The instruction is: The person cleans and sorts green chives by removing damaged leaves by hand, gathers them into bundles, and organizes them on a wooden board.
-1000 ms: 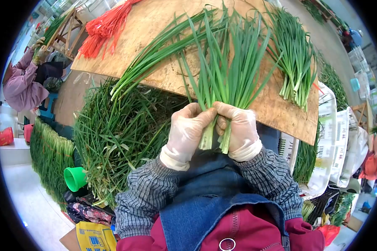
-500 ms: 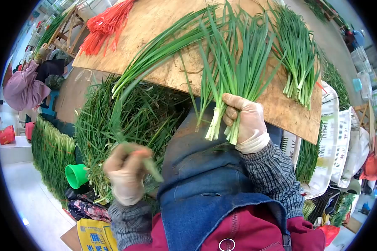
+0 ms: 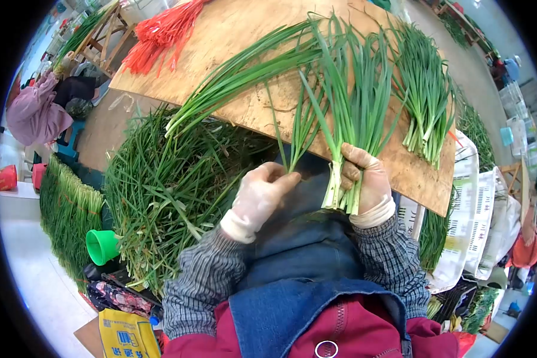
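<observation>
Both hands wear thin whitish gloves. My right hand (image 3: 364, 182) is closed around the white stem ends of a bunch of green leafy stalks (image 3: 340, 119), whose leaves lie over the wooden board (image 3: 250, 113). Just left of it, my left hand (image 3: 262, 194) pinches the lower end of a few thin stalks (image 3: 302, 128). Farther left on the board lies a loose spray of stalks (image 3: 232, 77). A thicker bunch (image 3: 423, 95) rests at the board's right side.
Red ties (image 3: 161, 36) lie at the board's far left. Below the board's left edge is a large heap of loose leaves (image 3: 161, 197), beside a green cup (image 3: 102, 246). White crates (image 3: 465, 209) stand at right. A person in pink (image 3: 39, 116) sits at far left.
My left hand went down left over the leaf heap with a blurred stalk, then came back without it and took hold of the thin stalks. My right hand kept its bunch.
</observation>
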Demonstrator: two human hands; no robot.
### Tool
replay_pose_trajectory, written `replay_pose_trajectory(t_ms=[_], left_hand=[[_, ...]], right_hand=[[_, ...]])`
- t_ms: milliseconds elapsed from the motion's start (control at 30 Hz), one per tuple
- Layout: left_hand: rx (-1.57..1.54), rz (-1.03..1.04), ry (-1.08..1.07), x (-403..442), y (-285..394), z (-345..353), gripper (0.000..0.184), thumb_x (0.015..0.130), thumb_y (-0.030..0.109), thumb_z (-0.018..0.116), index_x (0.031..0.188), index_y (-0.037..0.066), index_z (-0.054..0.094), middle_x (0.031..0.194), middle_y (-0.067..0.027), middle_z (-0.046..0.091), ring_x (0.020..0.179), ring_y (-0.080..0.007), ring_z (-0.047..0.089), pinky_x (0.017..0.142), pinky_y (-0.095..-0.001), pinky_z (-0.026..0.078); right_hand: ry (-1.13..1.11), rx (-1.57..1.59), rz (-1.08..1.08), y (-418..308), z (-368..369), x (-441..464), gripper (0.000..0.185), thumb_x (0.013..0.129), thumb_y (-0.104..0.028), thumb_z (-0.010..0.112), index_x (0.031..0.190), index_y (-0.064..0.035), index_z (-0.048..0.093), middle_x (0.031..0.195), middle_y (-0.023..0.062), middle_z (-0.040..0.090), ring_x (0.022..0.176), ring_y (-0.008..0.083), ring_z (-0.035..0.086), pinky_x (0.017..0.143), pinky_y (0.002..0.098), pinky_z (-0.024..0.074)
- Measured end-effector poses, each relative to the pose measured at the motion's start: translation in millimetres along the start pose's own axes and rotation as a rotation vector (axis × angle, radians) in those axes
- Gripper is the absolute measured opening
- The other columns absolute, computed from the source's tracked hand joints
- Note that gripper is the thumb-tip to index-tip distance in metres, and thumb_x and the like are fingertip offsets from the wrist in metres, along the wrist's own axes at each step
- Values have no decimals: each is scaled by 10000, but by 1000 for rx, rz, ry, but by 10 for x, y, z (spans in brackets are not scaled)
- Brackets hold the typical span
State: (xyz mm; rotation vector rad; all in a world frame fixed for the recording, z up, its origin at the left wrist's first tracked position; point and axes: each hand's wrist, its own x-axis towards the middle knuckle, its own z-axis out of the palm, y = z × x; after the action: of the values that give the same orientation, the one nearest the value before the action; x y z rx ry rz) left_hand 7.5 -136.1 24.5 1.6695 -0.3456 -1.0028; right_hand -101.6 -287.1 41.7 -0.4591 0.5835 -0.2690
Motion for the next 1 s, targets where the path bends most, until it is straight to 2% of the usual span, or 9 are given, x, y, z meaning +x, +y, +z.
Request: replay_pose_trajectory(t_ms=[167, 267, 400, 433, 533, 667, 833, 933, 1000], left_hand=[[-179, -58, 39, -145, 158, 31, 162, 830, 125, 585, 881, -25, 617, 645, -37, 585, 488, -49, 455, 436, -184, 331], [-239, 89, 92, -260, 166, 77, 120, 819, 97, 599, 835, -20, 619, 628, -12, 560, 495, -44, 441, 452, -183, 330], [-229, 48, -74, -262, 200, 29, 101, 803, 59, 589, 845, -30, 616, 697, -13, 586, 612, -55, 489, 548, -195, 396], [-255, 104, -65, -262, 199, 57, 65, 820, 44, 587, 807, -16, 609, 638, 3, 545, 527, -45, 445, 477, -191, 347], [-67, 356, 50, -255, 130, 118, 66, 822, 42, 582, 811, -13, 615, 632, 6, 541, 518, -43, 440, 464, -194, 342], [-80, 266, 240, -477, 158, -54, 87, 805, 50, 568, 798, -17, 624, 609, -13, 547, 467, -64, 432, 423, -198, 309], [27, 248, 868, -822, -161, -699, 196, 862, 118, 580, 684, 39, 594, 553, 0, 540, 435, -48, 396, 412, -207, 293], [194, 77, 744, -877, -354, -925, 218, 837, 133, 624, 658, 15, 588, 557, -2, 544, 450, -51, 394, 421, -220, 297], [141, 219, 644, -781, -178, -615, 146, 820, 110, 637, 721, 3, 619, 581, -10, 560, 483, -64, 442, 445, -218, 344]], right_hand=[[197, -249, -9, 73, 131, 5, 145, 827, -170, 574, 747, -50, 573, 508, -15, 447, 427, 104, 399, 362, 244, 324], [209, -319, 19, 138, 196, 49, 165, 823, -190, 587, 762, -37, 591, 515, -1, 480, 404, 109, 423, 368, 234, 329], [19, -246, 81, 176, 202, 73, 159, 826, -182, 576, 805, -28, 609, 480, -20, 448, 377, 99, 392, 361, 232, 311], [-65, -165, 128, 152, 196, 77, 158, 827, -180, 573, 818, -28, 613, 472, -26, 436, 371, 95, 381, 359, 233, 306], [-51, -115, 114, 173, 249, 52, 148, 824, -158, 562, 863, -26, 615, 447, -38, 400, 356, 79, 348, 354, 227, 283], [55, -104, -5, 192, 317, 72, 110, 816, -141, 571, 772, -40, 577, 447, -33, 399, 354, 81, 353, 346, 224, 302], [1, -67, -68, 90, 280, 88, 117, 824, -149, 568, 772, -46, 580, 441, -30, 401, 362, 105, 392, 349, 241, 352], [-12, -35, 8, 174, 279, 102, 120, 829, -136, 564, 807, -22, 592, 446, -22, 406, 378, 106, 399, 379, 237, 352], [1, -41, 11, 265, 275, 124, 113, 827, -101, 560, 820, 2, 604, 466, -6, 441, 388, 98, 403, 388, 234, 352]])
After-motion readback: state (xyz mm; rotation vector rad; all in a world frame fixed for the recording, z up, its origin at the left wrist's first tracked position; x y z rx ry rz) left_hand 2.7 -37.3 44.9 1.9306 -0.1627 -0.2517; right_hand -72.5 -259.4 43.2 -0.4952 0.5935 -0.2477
